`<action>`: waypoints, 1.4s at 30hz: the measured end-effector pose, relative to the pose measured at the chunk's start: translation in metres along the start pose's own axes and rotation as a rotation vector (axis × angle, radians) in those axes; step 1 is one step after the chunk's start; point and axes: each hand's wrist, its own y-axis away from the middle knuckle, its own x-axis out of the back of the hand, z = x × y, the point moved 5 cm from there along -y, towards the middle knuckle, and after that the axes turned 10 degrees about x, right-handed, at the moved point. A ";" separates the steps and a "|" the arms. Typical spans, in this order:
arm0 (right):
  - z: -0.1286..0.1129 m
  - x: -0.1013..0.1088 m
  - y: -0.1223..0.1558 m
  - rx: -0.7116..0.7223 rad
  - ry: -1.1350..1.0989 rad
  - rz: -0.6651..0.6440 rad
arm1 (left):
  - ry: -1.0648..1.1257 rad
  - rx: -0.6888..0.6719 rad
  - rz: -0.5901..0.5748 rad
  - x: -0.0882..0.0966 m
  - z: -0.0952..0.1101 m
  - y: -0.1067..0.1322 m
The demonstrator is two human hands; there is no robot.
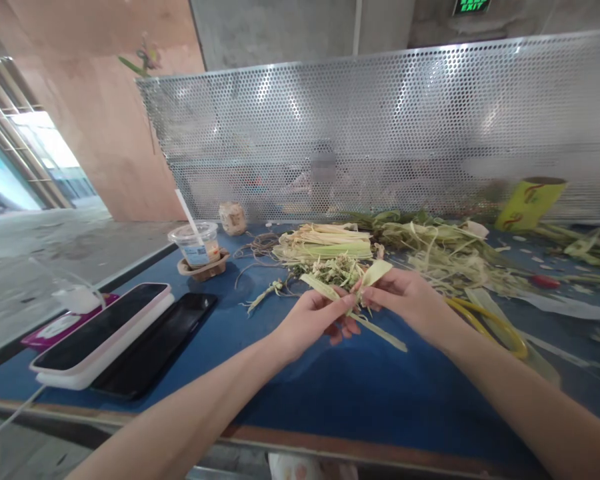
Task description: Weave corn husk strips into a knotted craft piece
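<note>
My left hand (pixel 325 311) pinches a pale green leaf strip (pixel 380 331) between thumb and fingers; one end of it points down to the right. Close beside it, my right hand (pixel 400 293) has its fingertips closed on a broader, folded part of the leaf (pixel 377 272). Whether both parts are one piece, I cannot tell. The fingertips of the two hands almost meet over the blue table. Just behind them lies a heap of small, shrivelled greenish sprigs (pixel 333 270). Beyond that is a stacked bundle of flat, pale leaf strips (pixel 325 243).
To the left are a black phone (pixel 157 343), a pink-edged phone (pixel 105 327) on a white block, and a plastic cup (pixel 195 243) with a straw. Loose leaves (pixel 430 240), yellow-handled scissors (pixel 510 340) and a yellow tube (pixel 530 203) are on the right. A perforated metal screen (pixel 330 120) borders the back.
</note>
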 end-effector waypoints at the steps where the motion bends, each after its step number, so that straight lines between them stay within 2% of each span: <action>1: 0.000 0.000 0.000 -0.010 -0.035 0.035 | 0.014 -0.006 -0.018 -0.001 0.000 0.001; 6: 0.006 -0.001 0.003 -0.011 -0.228 0.123 | 0.086 -0.019 -0.103 -0.004 0.002 0.004; 10: 0.009 0.002 0.005 -0.036 -0.248 0.167 | 0.076 0.017 -0.143 -0.005 -0.001 0.006; 15: 0.006 0.002 0.006 -0.019 -0.280 0.168 | 0.063 0.062 -0.167 -0.007 -0.004 0.007; 21: 0.006 0.002 0.006 -0.005 -0.308 0.168 | 0.027 0.040 -0.156 -0.006 -0.002 0.008; 27: 0.013 0.001 0.003 -0.037 -0.302 0.119 | 0.099 0.096 -0.167 -0.004 -0.006 0.008; 31: 0.013 -0.003 0.003 -0.059 -0.359 0.075 | 0.135 0.124 -0.138 -0.001 -0.009 0.005; 35: 0.011 -0.012 0.005 -0.090 -0.428 -0.046 | -0.007 0.018 -0.058 0.002 -0.004 0.004; 39: 0.011 -0.013 0.007 -0.086 -0.246 -0.070 | -0.129 -0.030 -0.032 0.000 -0.004 0.006; 42: 0.008 -0.016 0.008 -0.045 -0.157 -0.092 | -0.099 -0.109 0.057 0.002 -0.002 0.007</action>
